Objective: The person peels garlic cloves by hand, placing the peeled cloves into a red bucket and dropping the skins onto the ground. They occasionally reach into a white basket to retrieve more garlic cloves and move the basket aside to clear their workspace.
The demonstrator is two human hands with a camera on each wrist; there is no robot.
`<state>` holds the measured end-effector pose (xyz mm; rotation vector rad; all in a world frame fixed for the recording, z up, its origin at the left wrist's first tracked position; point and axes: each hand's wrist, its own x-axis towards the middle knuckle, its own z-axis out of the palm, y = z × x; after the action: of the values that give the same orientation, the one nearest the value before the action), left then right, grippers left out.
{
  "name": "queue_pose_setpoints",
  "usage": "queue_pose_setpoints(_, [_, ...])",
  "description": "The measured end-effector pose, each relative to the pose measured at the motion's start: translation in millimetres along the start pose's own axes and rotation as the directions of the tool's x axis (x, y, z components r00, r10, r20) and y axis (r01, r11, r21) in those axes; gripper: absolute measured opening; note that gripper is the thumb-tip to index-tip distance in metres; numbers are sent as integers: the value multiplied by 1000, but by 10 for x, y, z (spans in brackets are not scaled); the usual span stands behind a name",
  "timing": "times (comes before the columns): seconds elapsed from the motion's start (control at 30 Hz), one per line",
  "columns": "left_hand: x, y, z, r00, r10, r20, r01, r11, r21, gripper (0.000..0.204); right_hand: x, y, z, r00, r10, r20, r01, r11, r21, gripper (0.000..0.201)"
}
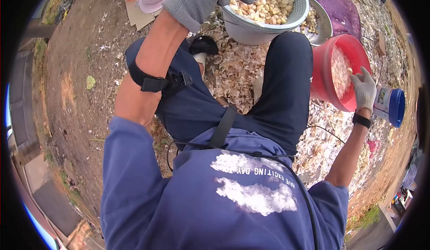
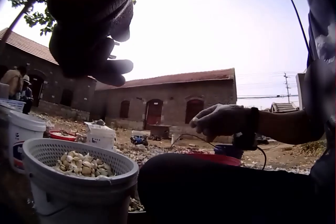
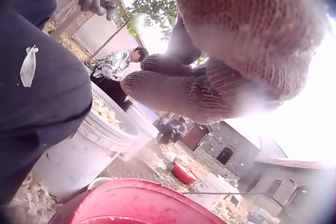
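Note:
My left hand (image 1: pixel 192 4), in a grey glove, is raised beside a pale perforated basket (image 1: pixel 301 13) of garlic cloves (image 1: pixel 273 4). Its fingers are curled round a small, thin tool, mostly hidden; I cannot tell its kind. My right hand (image 1: pixel 365 89), in a whitish knitted glove, is over the rim of a red bucket (image 1: pixel 320 71) that holds pale peeled cloves (image 1: pixel 340 73). A single garlic clove (image 1: pixel 350 71) is pinched at its fingertips. The right wrist view shows this glove's fingers (image 3: pixel 168 90) close up, above the red bucket.
The basket sits in a white bucket (image 1: pixel 246 33) between my knees. Behind it stands a metal basin (image 1: pixel 320 30) with more cloves, near a purple mesh bag (image 1: pixel 338 10). A blue-rimmed tub (image 1: pixel 396 106) is right of the red bucket. Garlic skins (image 1: pixel 237 71) cover the ground. Another person (image 3: pixel 115 69) sits nearby.

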<state>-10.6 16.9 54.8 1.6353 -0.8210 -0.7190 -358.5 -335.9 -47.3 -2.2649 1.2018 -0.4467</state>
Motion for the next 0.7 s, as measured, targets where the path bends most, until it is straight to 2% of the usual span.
queue_pose_setpoints(0.03, [-16,17,5,1000,9,-16,-10,1000,-29,52,50,15,3,997,-73,-39,52,915,-400,38])
queue_pose_setpoints(0.07, [53,-33,-17,1000,4,-17,-5,999,-32,52,119,32,45,997,-73,-34,53,914,-402,38])
queue_pose_setpoints(0.1, [158,-124,-50,1000,-28,-11,27,999,-41,51,191,-13,93,997,-71,-1,70,982,-173,40])
queue_pose_setpoints(0.13, [268,-230,-83,998,-61,-5,61,997,-51,50,234,-167,133,997,-75,32,73,995,64,42])
queue_pose_setpoints(0.17, [379,-370,-106,999,-20,31,23,993,-117,43,262,-316,239,995,-101,14,96,974,206,38])
queue_pose_setpoints(0.2, [470,-448,-103,999,-23,29,26,992,-123,43,271,-568,342,995,-102,19,96,975,200,38])
queue_pose_setpoints(0.27, [587,-583,-55,960,-277,-47,253,924,-286,37,288,-1007,564,965,-228,130,198,957,212,32])
queue_pose_setpoints(0.3, [608,-656,-47,950,-304,-65,269,909,-320,34,318,-1158,698,963,-228,140,197,959,205,32])
queue_pose_setpoints(0.37, [599,-733,-46,956,-284,-76,254,929,-270,36,421,-1397,980,915,-351,199,306,925,225,28])
queue_pose_setpoints(0.4, [564,-748,-47,962,-259,-82,237,949,-208,37,469,-1473,1115,911,-353,212,306,925,225,28])
queue_pose_setpoints(0.43, [457,-593,-37,961,-262,-89,238,947,-215,39,535,-1537,1252,879,-415,232,377,906,191,29])
queue_pose_setpoints(0.47, [427,-619,-95,960,-263,-95,239,947,-213,39,607,-1603,1380,844,-474,251,447,880,159,30])
queue_pose_setpoints(0.5, [366,-668,-168,982,-173,-71,156,967,-200,40,682,-1638,1498,843,-473,255,445,881,161,30])
queue_pose_setpoints(0.53, [272,-608,-200,996,-84,-43,74,979,-190,42,749,-1652,1606,791,-516,328,517,851,91,30])
queue_pose_setpoints(0.57, [194,-526,-232,974,-198,-109,172,962,-213,45,805,-1661,1694,732,-548,404,590,807,27,30])
queue_pose_setpoints(0.6, [94,-423,-251,973,-202,-112,175,961,-214,45,855,-1655,1783,730,-549,408,590,807,30,30])
queue_pose_setpoints(0.67, [-112,-232,-305,964,-168,-207,126,971,-204,47,934,-1651,1976,649,-604,463,691,723,-25,29])
queue_pose_setpoints(0.7, [-241,-50,-330,965,-152,-215,132,986,-107,47,978,-1676,2039,629,-588,509,688,726,-10,29])
